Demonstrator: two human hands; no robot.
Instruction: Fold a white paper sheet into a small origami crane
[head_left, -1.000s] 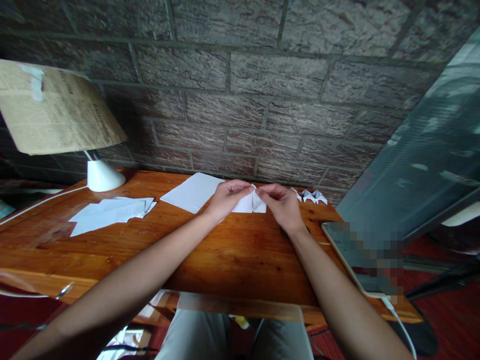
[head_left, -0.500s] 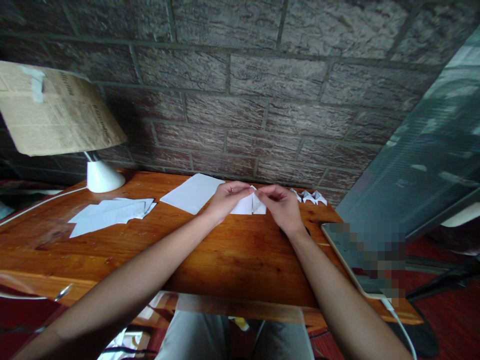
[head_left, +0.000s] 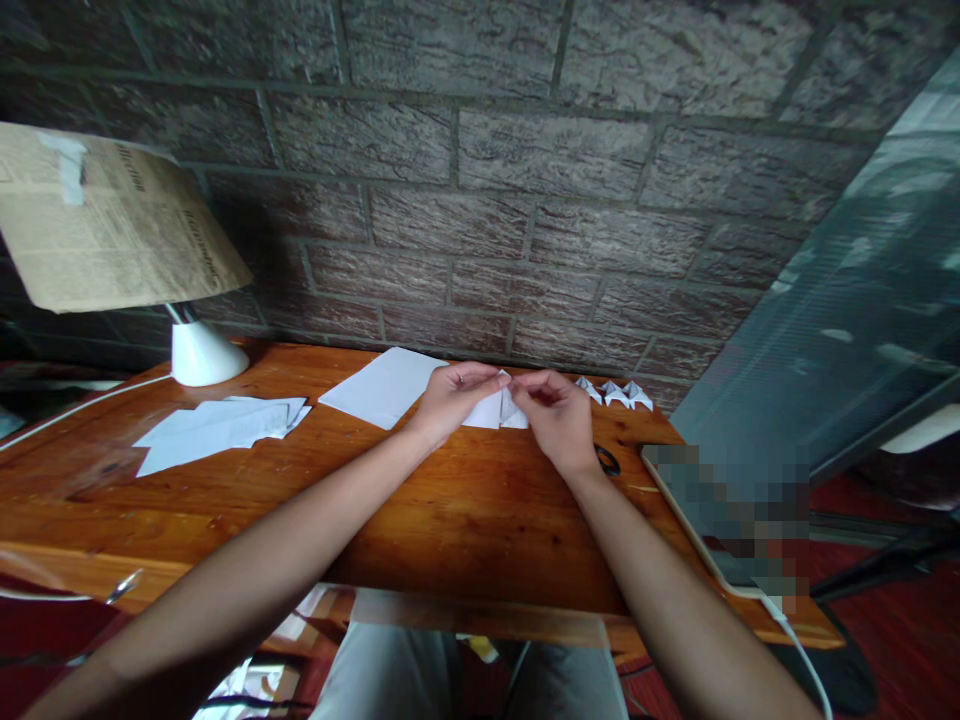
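Pinching a folded white paper near its upper edge, the left hand and the right hand hover close together over the far side of the wooden table — each grip clamped, thumb to fingers, on the paper. Three small folded paper shapes sit rightward in a row; a black loop lies beside the right wrist.

held paper — one | folded shapes — three | lamp: one | tablet: one
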